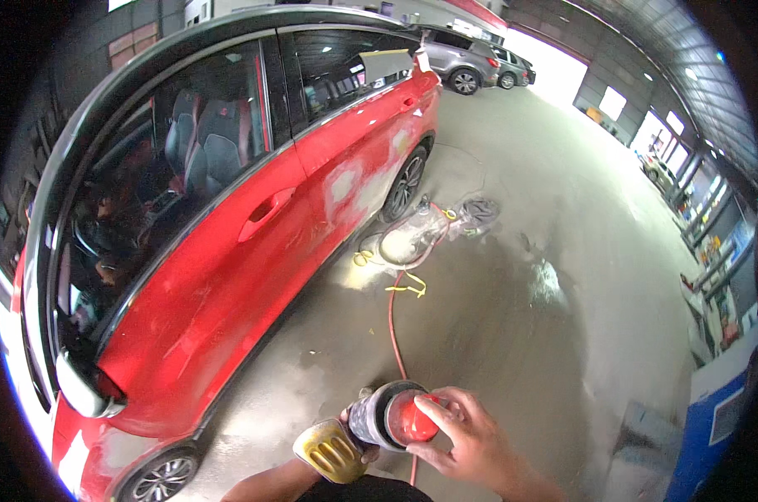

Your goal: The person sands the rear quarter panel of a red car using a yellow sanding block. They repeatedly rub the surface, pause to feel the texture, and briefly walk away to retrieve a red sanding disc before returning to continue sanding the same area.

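Note:
At the lower middle, my left hand is closed around a round power sander with a yellow ribbed top and a dark grey body. The sander lies on its side, its black-rimmed round pad facing right. A red disc sits at the face of that pad. My right hand grips the disc from the right, fingers bent over its face and edge. Part of my left hand is hidden behind the sander. A red hose runs up to the sander from the floor.
A red car with whitish sanded patches on its rear door stands along my left. On the floor by its rear wheel lie a coiled hose with yellow ties and a dark bag. A blue cabinet stands at right.

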Demonstrator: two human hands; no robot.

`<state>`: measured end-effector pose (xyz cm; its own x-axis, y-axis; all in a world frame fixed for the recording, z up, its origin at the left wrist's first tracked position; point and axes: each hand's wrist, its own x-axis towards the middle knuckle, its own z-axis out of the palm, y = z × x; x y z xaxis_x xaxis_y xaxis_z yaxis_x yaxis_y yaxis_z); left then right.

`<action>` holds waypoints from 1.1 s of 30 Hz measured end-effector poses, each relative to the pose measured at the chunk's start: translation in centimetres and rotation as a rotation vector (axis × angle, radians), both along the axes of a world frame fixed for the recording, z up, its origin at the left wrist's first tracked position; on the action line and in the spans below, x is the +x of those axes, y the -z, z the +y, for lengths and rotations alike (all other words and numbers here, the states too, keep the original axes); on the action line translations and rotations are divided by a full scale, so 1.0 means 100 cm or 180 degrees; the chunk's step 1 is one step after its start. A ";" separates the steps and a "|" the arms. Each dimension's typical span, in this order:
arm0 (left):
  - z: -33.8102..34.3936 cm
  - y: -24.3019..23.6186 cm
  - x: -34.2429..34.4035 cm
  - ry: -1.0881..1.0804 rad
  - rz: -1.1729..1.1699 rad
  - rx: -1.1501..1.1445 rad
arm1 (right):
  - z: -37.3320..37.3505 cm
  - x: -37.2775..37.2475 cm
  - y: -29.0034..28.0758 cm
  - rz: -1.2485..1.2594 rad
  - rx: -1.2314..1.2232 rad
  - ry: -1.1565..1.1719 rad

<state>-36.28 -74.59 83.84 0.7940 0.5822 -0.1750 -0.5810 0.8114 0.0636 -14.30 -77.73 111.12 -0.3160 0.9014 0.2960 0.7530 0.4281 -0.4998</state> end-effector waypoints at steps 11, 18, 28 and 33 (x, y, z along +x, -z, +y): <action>0.271 -0.008 0.155 0.0155 -0.0025 -0.0301 | 0.236 0.174 0.016 0.1470 -0.0017 0.1270; 0.430 -0.018 0.263 0.0214 0.0089 -0.0175 | 0.405 0.307 0.047 0.1208 0.0193 0.0868; 0.590 -0.030 0.421 -0.0606 0.0150 -0.0483 | 0.671 0.456 0.049 0.0774 0.0099 -0.0539; 0.644 -0.038 0.466 -0.1036 0.0250 -0.0907 | 0.776 0.494 0.066 0.0699 -0.0211 -0.1008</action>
<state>10.35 -10.15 87.59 0.5550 0.7196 -0.4173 -0.8117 0.5783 -0.0821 35.11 -0.09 104.49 -0.5171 0.7889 0.3320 0.4608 0.5835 -0.6687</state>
